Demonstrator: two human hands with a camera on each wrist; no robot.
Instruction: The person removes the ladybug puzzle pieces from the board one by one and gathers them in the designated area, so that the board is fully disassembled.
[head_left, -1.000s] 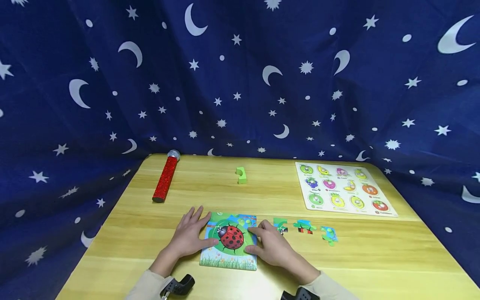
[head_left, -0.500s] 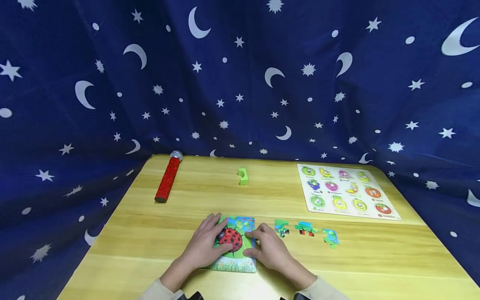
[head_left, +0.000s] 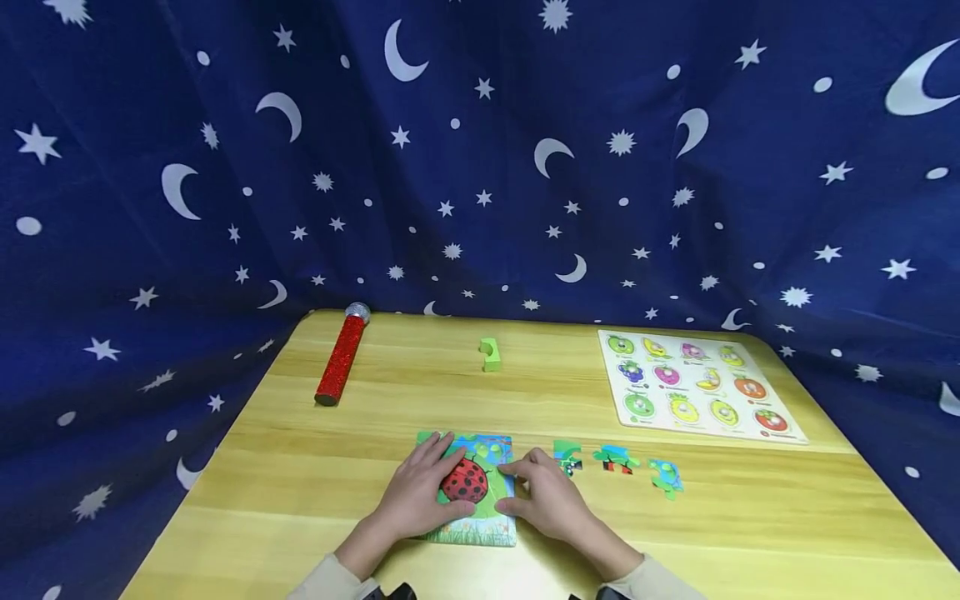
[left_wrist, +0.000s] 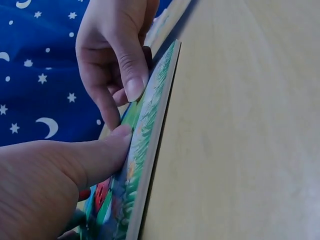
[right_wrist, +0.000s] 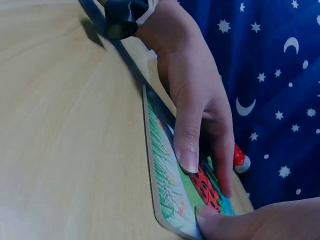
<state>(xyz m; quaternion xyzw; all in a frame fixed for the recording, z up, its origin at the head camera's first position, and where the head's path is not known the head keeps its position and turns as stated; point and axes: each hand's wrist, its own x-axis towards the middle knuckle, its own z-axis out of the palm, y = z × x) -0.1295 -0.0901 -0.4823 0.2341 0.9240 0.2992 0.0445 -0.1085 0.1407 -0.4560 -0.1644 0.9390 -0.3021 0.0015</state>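
Observation:
A ladybug jigsaw puzzle (head_left: 487, 532) lies flat on the table in front of me, its grass-printed border towards me. My left hand (head_left: 415, 493) rests over its left part with the fingers extended, covering some of the ladybug. The left thumb lies on the green area. At the right side of the picture, my right hand (head_left: 550, 493) holds a green puzzle piece (head_left: 501, 485) between thumb and forefinger, with its other fingers curled. The left wrist view shows that thumb and forefinger right at the puzzle's surface. Three loose puzzle pieces (head_left: 617, 458) lie in a row to the right.
A white fruit puzzle board (head_left: 697, 387) lies at the back right of the wooden table (head_left: 420, 400). A red glittery microphone (head_left: 341, 362) lies at the back left, and a small green block (head_left: 490, 355) at the back middle. Behind hangs a dark blue star-patterned curtain (head_left: 480, 167).
My left hand has moved right and inward over the puzzle, now covering the ladybug's head. My right hand keeps its place at the right side. The view has shifted slightly.

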